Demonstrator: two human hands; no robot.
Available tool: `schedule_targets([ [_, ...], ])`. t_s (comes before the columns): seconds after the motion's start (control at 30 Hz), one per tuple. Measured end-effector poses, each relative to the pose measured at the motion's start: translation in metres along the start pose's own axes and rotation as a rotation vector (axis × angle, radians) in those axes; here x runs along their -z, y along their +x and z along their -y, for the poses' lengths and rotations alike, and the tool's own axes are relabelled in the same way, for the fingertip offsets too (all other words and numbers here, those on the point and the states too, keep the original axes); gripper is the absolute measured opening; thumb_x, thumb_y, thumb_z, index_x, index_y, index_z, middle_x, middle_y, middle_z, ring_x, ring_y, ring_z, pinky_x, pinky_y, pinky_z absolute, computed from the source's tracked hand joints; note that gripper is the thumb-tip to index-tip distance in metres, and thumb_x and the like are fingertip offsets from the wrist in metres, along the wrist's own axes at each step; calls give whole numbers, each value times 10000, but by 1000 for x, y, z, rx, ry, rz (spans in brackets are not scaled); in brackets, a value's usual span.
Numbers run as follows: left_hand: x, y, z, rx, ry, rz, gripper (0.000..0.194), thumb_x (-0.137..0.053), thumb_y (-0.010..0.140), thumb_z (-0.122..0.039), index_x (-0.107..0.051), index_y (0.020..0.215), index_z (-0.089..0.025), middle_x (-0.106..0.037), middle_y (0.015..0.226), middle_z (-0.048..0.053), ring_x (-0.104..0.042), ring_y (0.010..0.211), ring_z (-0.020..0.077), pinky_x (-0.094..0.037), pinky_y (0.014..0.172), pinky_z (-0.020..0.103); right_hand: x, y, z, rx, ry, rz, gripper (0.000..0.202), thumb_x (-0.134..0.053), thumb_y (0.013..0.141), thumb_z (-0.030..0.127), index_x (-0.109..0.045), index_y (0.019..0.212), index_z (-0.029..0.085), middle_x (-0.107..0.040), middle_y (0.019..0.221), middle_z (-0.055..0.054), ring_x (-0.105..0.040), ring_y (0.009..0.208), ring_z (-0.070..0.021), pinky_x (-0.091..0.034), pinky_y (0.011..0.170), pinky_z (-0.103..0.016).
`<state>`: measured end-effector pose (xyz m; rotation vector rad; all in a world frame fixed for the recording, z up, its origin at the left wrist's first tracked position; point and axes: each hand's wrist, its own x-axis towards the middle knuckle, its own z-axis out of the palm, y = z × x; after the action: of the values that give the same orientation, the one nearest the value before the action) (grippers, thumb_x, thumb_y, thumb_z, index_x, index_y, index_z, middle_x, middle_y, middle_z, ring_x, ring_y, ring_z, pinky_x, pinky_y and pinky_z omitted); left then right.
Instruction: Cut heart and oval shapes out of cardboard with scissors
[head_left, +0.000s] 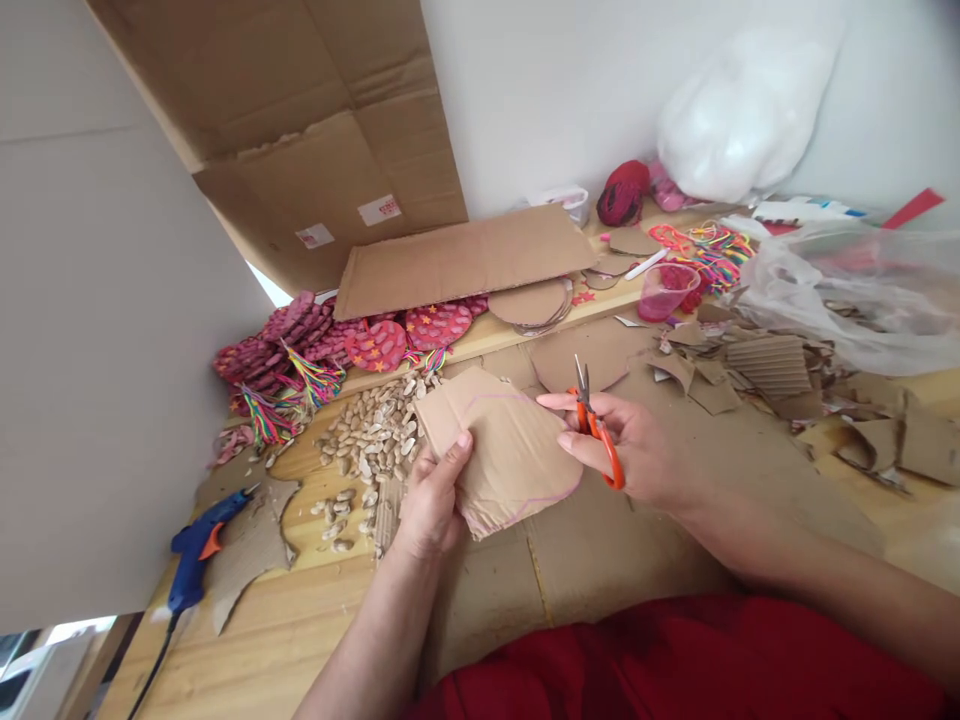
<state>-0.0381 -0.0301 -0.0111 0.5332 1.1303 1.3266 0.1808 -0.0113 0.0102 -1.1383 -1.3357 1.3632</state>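
My left hand (pixel 435 495) grips the left edge of a piece of brown cardboard (pixel 510 450), its thumb on top. A purple curved line is drawn on the cardboard, and its right side has a rounded edge. In my right hand (pixel 637 445) is a pair of scissors (pixel 600 430) with orange handles, the blades pointing up and away from me. The fingertips of that hand are also at the cardboard's right edge. Beneath both hands lies a larger flat cardboard sheet (pixel 622 550) on the table.
Shelled-looking peanut pods (pixel 375 430) lie left of the hands. A blue glue gun (pixel 199 550) rests at far left. Decorated red pieces with tassels (pixel 375 345) are stacked behind. Cardboard scraps (pixel 772 365) and a clear plastic bag (pixel 847 290) spread at right. Round cardboard pieces (pixel 532 303) sit behind.
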Motion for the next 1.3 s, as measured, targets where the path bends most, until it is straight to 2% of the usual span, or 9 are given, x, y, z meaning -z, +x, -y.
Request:
schedule_targets([
  [0.2,-6,-8,-3,45,8,-38,527,-909,629,-317,-728,1090,-135,-799,1006,115,-755,990,309,-610,914,398,-1,-3,2,7,-16,66,354,-753,746,327,-761,1097,285,-537,712,33,-451,572,-112,-408,571,-281],
  [0.33,-5,-4,-8,30,15,-113,492,-924,592,-304,-742,1017,-135,-807,937,95,-773,897,294,-628,881,393,2,0,-2,38,-68,46,292,-751,774,380,-737,1041,263,-577,732,16,-494,612,-134,-425,587,-288],
  [0.43,-1,2,-11,-45,-8,-178,425,-910,623,-307,-752,990,-161,-809,957,72,-775,897,267,-637,858,342,8,4,-5,16,-85,28,238,-737,807,443,-692,940,250,-598,731,8,-527,646,-153,-429,588,-290],
  [0.63,4,6,-13,-108,8,-169,377,-879,686,-307,-764,1025,-187,-802,1042,63,-763,980,246,-635,834,271,22,6,-6,-29,-350,95,226,-771,784,404,-630,755,231,-556,611,26,-461,547,-133,-339,490,-266],
  [0.8,3,5,-13,-113,32,-202,332,-869,690,-285,-771,992,-188,-812,965,51,-778,889,234,-640,795,264,23,3,-5,-109,-213,255,328,-787,752,471,-599,651,222,-601,617,5,-529,569,-144,-406,513,-265],
  [0.93,4,5,-13,-117,49,-202,342,-890,653,-273,-770,952,-160,-812,934,66,-780,848,233,-636,762,249,21,5,-4,-183,-109,304,396,-807,731,486,-542,607,218,-632,636,-17,-578,614,-160,-435,543,-273],
  [1.07,1,5,-12,-100,19,-194,352,-899,637,-252,-761,939,-135,-809,931,83,-778,829,235,-639,782,282,18,9,-6,-211,-44,228,337,-798,750,458,-593,673,202,-660,719,-26,-555,622,-133,-423,554,-260],
  [1.2,-3,3,-7,-89,-38,-125,466,-899,645,-240,-747,1073,-136,-797,1037,104,-766,942,253,-627,858,318,12,10,-8,-283,122,138,337,-871,663,392,-649,818,192,-633,710,12,-548,610,-110,-406,545,-234],
  [1.3,-4,2,-3,-26,-55,-97,483,-910,634,-253,-750,1074,-134,-793,1060,112,-755,992,272,-603,936,356,10,11,-9,-301,198,85,379,-894,622,391,-640,813,184,-611,672,37,-535,569,-89,-399,535,-224],
])
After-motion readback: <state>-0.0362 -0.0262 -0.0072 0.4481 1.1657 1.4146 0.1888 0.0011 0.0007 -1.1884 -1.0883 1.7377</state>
